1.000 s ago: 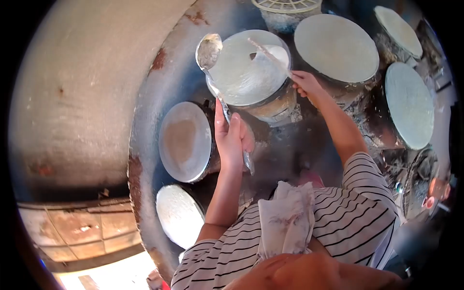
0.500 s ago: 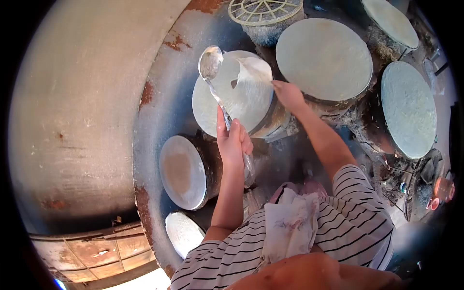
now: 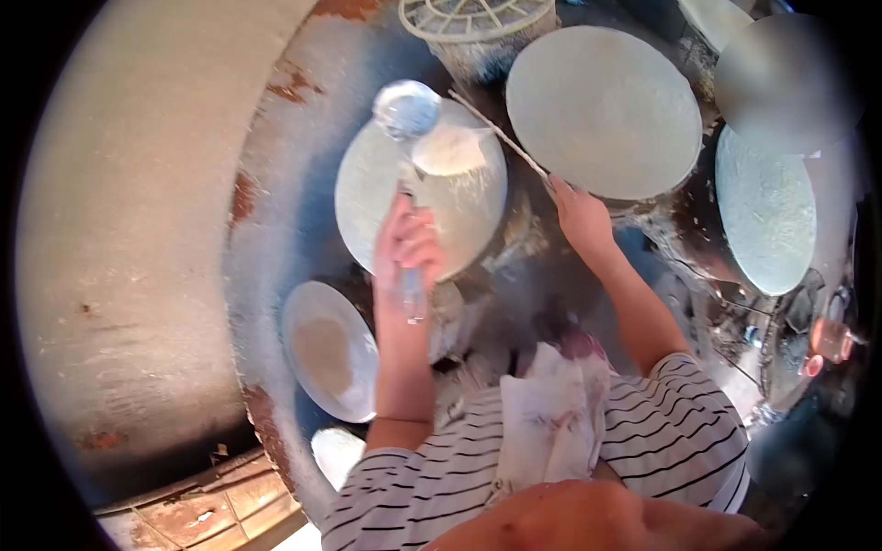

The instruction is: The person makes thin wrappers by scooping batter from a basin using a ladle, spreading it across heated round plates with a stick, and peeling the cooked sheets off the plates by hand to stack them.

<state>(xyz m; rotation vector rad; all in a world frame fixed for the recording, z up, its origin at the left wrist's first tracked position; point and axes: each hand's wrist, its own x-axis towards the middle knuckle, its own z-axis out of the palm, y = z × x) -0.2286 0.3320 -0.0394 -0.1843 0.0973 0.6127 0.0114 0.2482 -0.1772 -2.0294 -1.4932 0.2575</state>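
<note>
My left hand (image 3: 411, 237) is wrapped round the handle of a metal ladle (image 3: 407, 108), whose bowl is blurred by motion. The ladle's bowl appears over the upper edge of a round, pale, drum-like top (image 3: 377, 202). Beside the bowl, a whitish, batter-like patch (image 3: 450, 151) shows over that round top; whether it lies on the surface or hangs above it I cannot tell. My right hand (image 3: 583, 216) is closed on the lower end of a thin stick (image 3: 501, 136), which slants up and left past the round top's right edge.
A larger pale round top (image 3: 602, 110) stands to the right, with another (image 3: 767, 211) farther right. A smaller one (image 3: 331, 349) with a brownish middle sits lower left. At the top is a slatted round lid (image 3: 478, 16). A big curved surface (image 3: 147, 230) fills the left.
The ladle has turned and blurred with my left hand's motion. The stick in my right hand now shows along its length, away from the pale sheet-like piece at its tip earlier. The view has shifted slightly.
</note>
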